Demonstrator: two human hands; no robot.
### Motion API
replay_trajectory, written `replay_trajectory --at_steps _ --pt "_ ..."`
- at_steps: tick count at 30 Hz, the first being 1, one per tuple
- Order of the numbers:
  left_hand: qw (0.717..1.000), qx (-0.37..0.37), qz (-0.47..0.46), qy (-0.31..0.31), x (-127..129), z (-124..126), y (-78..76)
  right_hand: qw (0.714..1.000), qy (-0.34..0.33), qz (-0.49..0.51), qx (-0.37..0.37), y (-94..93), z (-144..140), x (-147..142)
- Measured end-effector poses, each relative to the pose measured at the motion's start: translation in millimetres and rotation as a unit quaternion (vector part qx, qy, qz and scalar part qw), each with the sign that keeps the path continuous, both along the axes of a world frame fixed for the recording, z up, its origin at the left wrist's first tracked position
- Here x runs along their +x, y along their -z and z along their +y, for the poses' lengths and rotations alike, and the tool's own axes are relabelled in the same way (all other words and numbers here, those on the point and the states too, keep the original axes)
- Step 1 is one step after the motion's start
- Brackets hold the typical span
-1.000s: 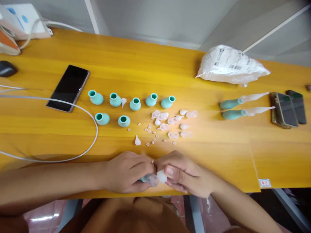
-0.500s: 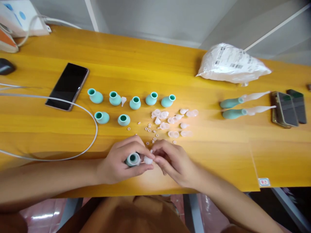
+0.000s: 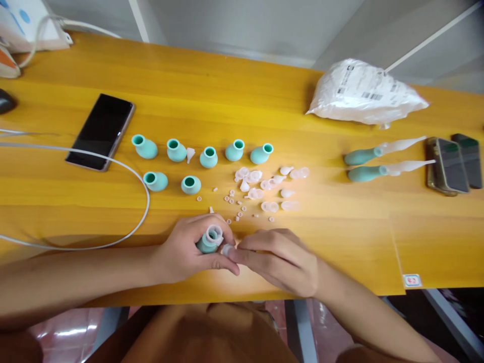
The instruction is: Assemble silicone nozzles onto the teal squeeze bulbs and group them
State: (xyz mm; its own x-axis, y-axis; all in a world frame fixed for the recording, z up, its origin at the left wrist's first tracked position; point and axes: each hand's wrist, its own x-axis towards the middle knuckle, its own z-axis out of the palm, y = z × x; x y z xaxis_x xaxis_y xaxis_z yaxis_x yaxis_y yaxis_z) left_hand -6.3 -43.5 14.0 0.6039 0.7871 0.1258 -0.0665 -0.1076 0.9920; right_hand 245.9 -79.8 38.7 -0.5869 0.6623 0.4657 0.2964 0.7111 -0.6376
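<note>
My left hand is wrapped round a teal rubber squeeze bulb, whose mouth points up and carries a translucent plastic collar. Just right of that collar, my right hand pinches a small translucent nozzle piece between thumb and fingers, close to my left thumb. Part of this piece is hidden by the fingertips. Beyond my hands lie several loose translucent nozzle parts and tiny translucent rings. Several other teal bulbs stand in two rows, mouths open.
Two teal bulbs fitted with long translucent tips lie to the right, beside two phones. A white plastic bag sits at the back right. On the left are a dark phone and a looping white cable.
My left thumb has spread away from the nozzle piece, which my right fingers now pinch from the right. The held bulb has tilted slightly. A few tiny parts beyond my hands have become visible.
</note>
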Motion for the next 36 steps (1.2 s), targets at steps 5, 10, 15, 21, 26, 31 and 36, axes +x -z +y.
replay_trajectory --at_steps 5,10,15,21,26,31,36 --pt "1.000 0.010 0.005 -0.017 1 1 0.1 0.999 0.045 0.004 0.013 -7.0 1 3" --pt "1.000 0.005 0.013 -0.028 1 0 0.9 0.980 0.177 -0.068 0.058 -1.1 11 8" --pt "0.999 -0.002 0.025 -0.030 2 1 1.0 0.951 0.195 -0.201 0.132 11.6 19 13" --pt "0.992 -0.124 0.004 0.010 1 2 2.6 0.992 0.105 -0.029 0.057 -3.5 15 12" --pt "0.967 -0.239 -0.052 0.076 3 -1 6.1 0.996 -0.008 -0.062 0.070 -3.4 9 2" --pt "0.962 -0.249 -0.036 0.104 4 -4 6.0 0.997 0.000 -0.042 0.067 -0.8 8 -3" --pt "0.970 -0.229 0.009 0.083 5 -5 2.1 0.991 -0.042 -0.060 0.110 -3.7 8 -4"
